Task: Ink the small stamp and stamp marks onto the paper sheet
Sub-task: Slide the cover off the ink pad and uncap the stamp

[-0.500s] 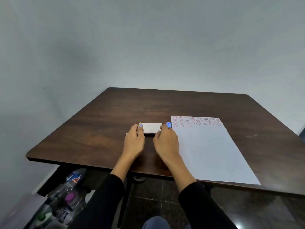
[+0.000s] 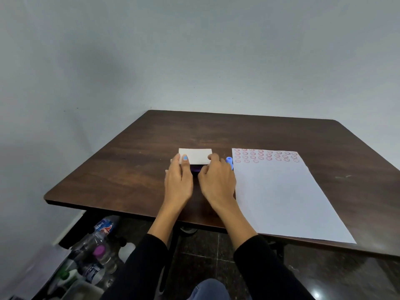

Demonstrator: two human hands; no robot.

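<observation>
A white ink pad lid (image 2: 195,155) stands tilted up at the middle of the dark wooden table (image 2: 134,169). Under it a strip of the dark purple pad base (image 2: 195,168) shows between my hands. My left hand (image 2: 178,180) pinches the lid's left end. My right hand (image 2: 217,182) touches the lid's right end with its fingertips, and the small blue stamp (image 2: 229,161) sticks out from its far side, held in the fingers. The white paper sheet (image 2: 281,198) lies to the right, with rows of red smiley marks (image 2: 266,155) along its far edge.
The table's near edge runs just under my wrists. On the floor at the lower left stand several plastic bottles (image 2: 97,245). A pale wall is behind the table.
The white lid has swung up and away from me, and the dark pad base now shows beneath it. Both hands have stayed at the lid's ends.
</observation>
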